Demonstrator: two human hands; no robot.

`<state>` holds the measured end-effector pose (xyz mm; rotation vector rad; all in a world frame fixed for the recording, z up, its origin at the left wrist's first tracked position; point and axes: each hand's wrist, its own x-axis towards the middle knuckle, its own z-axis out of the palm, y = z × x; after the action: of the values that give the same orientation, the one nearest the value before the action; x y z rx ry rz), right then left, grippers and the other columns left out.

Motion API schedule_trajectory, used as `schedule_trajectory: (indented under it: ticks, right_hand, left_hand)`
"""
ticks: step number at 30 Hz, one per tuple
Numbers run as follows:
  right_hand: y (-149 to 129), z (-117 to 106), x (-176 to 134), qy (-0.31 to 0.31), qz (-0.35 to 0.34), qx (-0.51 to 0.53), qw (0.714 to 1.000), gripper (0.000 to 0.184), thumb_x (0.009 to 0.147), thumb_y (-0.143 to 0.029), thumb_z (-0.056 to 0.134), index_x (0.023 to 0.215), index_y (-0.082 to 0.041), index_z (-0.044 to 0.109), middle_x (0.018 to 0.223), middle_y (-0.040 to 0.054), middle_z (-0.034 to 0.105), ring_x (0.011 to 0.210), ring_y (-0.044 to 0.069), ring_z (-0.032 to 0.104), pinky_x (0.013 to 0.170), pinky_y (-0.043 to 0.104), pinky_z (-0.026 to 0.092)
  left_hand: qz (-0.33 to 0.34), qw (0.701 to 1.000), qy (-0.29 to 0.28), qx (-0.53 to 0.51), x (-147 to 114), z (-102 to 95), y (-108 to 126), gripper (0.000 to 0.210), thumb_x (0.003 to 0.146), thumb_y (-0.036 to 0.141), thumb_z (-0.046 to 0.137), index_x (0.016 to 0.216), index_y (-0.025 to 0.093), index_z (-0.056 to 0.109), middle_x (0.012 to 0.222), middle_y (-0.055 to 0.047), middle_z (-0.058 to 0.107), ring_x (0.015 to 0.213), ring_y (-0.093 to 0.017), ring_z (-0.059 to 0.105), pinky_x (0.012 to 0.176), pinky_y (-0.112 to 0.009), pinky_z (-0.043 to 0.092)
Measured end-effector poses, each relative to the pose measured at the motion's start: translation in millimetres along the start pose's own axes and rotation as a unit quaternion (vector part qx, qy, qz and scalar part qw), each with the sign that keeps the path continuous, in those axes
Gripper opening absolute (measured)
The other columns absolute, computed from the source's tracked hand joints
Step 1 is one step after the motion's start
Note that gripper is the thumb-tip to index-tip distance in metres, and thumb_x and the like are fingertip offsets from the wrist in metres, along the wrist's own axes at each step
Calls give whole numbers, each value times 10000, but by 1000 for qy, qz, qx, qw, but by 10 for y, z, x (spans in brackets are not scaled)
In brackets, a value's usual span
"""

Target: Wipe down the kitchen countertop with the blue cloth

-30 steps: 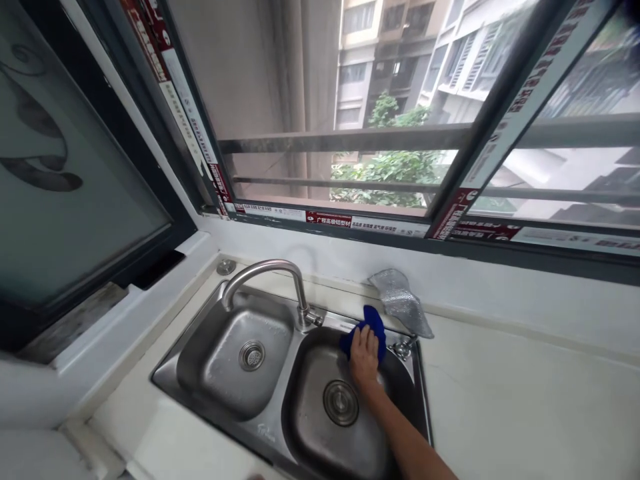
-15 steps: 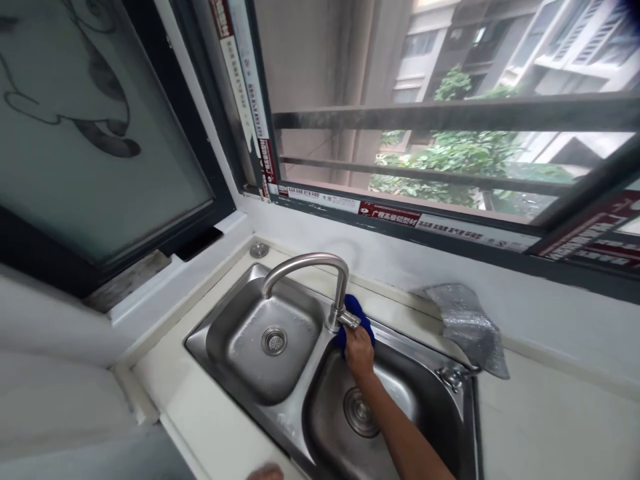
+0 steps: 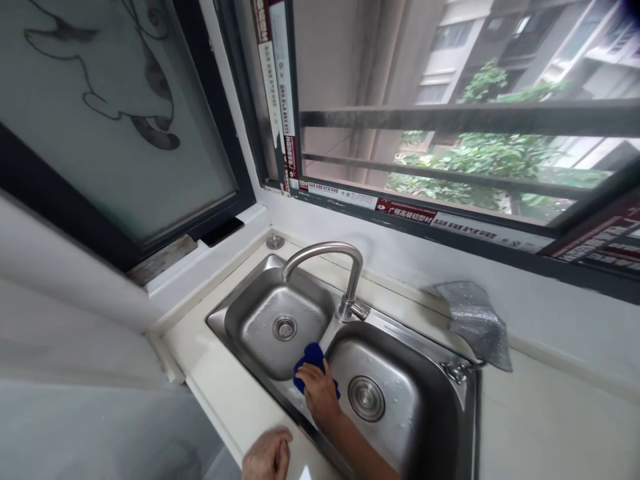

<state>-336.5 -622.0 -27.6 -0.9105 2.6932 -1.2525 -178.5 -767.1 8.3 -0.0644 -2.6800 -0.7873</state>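
My right hand [image 3: 320, 393] is closed on a bunched blue cloth [image 3: 311, 357], pressing it on the divider between the two bowls of a stainless steel sink [image 3: 390, 333], toward the front rim. Close to the counter's front edge, my left hand [image 3: 267, 457] is curled into a loose fist, partly cut off by the bottom of the view. Nothing shows in it. The curved faucet [image 3: 325, 248] rises behind the divider, its spout over the left bowl. Water drops dot the bowls around the left drain [image 3: 285, 327] and the right drain [image 3: 367, 398].
A sheet of bubble wrap [image 3: 473, 320] lies at the back right, beside a small metal fitting [image 3: 457, 370] on the sink corner. A round metal cap [image 3: 275, 241] sits at the back left of the pale counter [image 3: 550, 427]. A window frame [image 3: 425, 230] runs behind.
My right hand has moved with the blue cloth from the faucet's base forward to the front of the divider. My left hand has come further into view at the bottom.
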Motion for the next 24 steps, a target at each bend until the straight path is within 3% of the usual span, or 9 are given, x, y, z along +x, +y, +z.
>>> schedule_trajectory:
  ticks: [4, 8, 11, 14, 17, 19, 21, 24]
  right_hand:
    - [-149, 42, -200, -66, -5, 24, 998, 505, 739, -13, 435, 1079, -284, 690, 1276, 0, 675, 1275, 180, 540, 1227, 532, 119]
    - [-223, -17, -424, -92, 11, -1, 996, 560, 686, -3, 423, 1079, -291, 698, 1248, -12, 692, 1247, 163, 570, 1160, 433, 329]
    - [-250, -98, -627, -84, 31, -28, 996, 580, 680, -11, 425, 1115, -289, 691, 1212, -1, 707, 1172, 166, 621, 1015, 322, 469]
    - [-216, -219, -853, -58, 75, -68, 993, 526, 706, -18, 408, 1068, -266, 699, 1113, 32, 735, 1019, 198, 685, 898, 313, 528]
    - [-94, -496, -1139, 11, 111, -53, 992, 502, 737, -72, 402, 1118, -237, 683, 1123, 60, 732, 1011, 218, 694, 887, 331, 551]
    - [0, -812, -1397, 97, 142, 1, 985, 466, 788, -165, 412, 1175, -224, 665, 1155, 61, 726, 1049, 222, 688, 907, 331, 557]
    - [62, -1208, -1707, 196, 209, 41, 957, 415, 866, -321, 420, 1185, -212, 664, 1117, 64, 738, 1002, 235, 702, 871, 333, 577]
    - [77, -1840, -2201, 316, 324, 25, 891, 513, 866, -570, 475, 1175, -210, 668, 1067, 75, 747, 945, 268, 706, 819, 354, 592]
  left_hand:
    - [-20, 1000, 1, -5, 44, -33, 55, 256, 963, 221, 418, 947, 251, 671, 874, -4, 741, 805, -137, 717, 742, -231, 594]
    - [-23, 1000, 2, -3, 70, -57, 67, 270, 969, 246, 418, 941, 242, 687, 860, -12, 743, 791, -143, 719, 728, -233, 595]
    - [-14, 1000, 10, 1, 87, -61, 47, 277, 969, 262, 421, 934, 235, 695, 863, -18, 748, 792, -149, 723, 735, -235, 597]
    - [-4, 1000, 23, 2, 105, -49, 5, 288, 970, 284, 422, 933, 233, 703, 872, -20, 755, 791, -153, 727, 748, -235, 600]
    - [3, 1000, 25, 0, 129, -36, -40, 288, 968, 303, 431, 945, 235, 710, 885, -13, 761, 799, -154, 731, 760, -235, 602]
    - [1, 1000, 18, -1, 147, -31, -62, 290, 966, 315, 435, 954, 236, 714, 896, -8, 764, 802, -153, 732, 761, -234, 601]
    - [-6, 1000, 6, -4, 165, -30, -78, 299, 964, 328, 435, 967, 236, 719, 921, -10, 767, 817, -155, 733, 770, -233, 598]
    - [-23, 1000, -10, -5, 183, -23, -113, 315, 954, 349, 432, 979, 237, 725, 956, -12, 769, 844, -161, 732, 798, -238, 590]
